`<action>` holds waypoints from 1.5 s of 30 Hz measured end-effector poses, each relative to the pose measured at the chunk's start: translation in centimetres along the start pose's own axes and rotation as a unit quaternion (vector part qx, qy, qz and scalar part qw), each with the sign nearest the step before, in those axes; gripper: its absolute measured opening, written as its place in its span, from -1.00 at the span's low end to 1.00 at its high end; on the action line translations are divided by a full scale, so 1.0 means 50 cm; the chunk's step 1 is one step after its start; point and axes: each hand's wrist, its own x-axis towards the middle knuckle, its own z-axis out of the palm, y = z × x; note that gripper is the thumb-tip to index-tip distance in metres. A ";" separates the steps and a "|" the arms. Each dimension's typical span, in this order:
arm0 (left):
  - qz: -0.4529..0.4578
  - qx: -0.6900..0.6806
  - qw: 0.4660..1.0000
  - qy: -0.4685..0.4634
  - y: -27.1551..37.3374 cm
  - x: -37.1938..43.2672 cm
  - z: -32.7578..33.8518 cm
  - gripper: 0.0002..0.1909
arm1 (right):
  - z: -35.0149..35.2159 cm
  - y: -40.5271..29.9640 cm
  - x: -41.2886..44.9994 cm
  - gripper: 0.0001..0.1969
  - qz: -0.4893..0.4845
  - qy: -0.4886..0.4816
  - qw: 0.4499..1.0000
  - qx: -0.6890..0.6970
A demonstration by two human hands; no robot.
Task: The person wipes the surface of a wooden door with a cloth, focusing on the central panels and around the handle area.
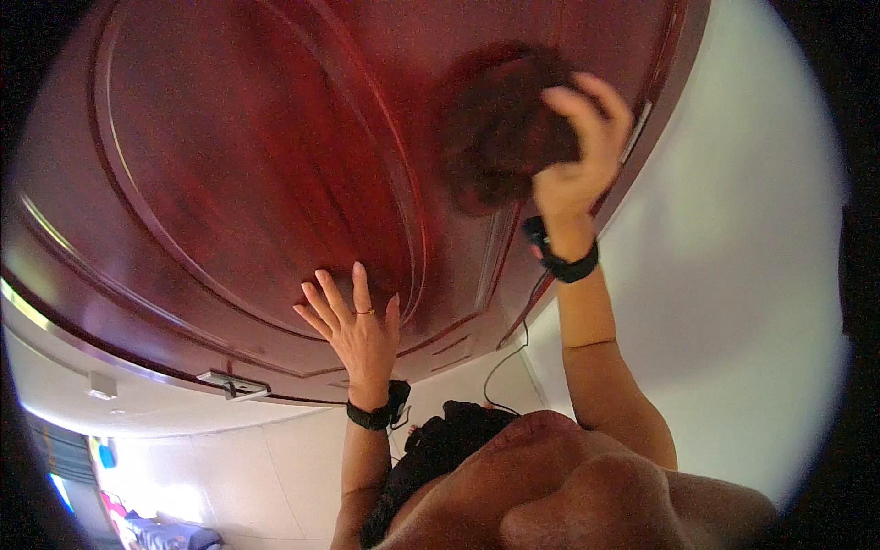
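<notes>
A dark red wooden door (309, 158) with curved panel mouldings fills the upper view. My left hand (364, 337) lies on its lower middle part, fingers spread, back of the hand showing, with a thin ring on one finger. Higher up at the right, my right hand (581, 151) grips a dark brown bundle (505, 137), apparently a cloth, against the door. That hand and the bundle are blurred, and the contact between them is partly hidden. Each wrist bears a black band with a dark device.
A metal door handle (235, 386) sits by the door's lower edge at the left. A pale hinge (636, 132) shows at the right edge beside a white wall (729, 261). A thin black cable (489, 385) hangs below the door. Bluish fabric (172, 535) lies at the lower left.
</notes>
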 end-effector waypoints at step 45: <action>0.039 -0.038 0.997 -0.057 -0.011 0.004 0.003 -0.09 | 0.154 -0.225 0.107 -0.43 -0.176 -0.101 0.974 0.097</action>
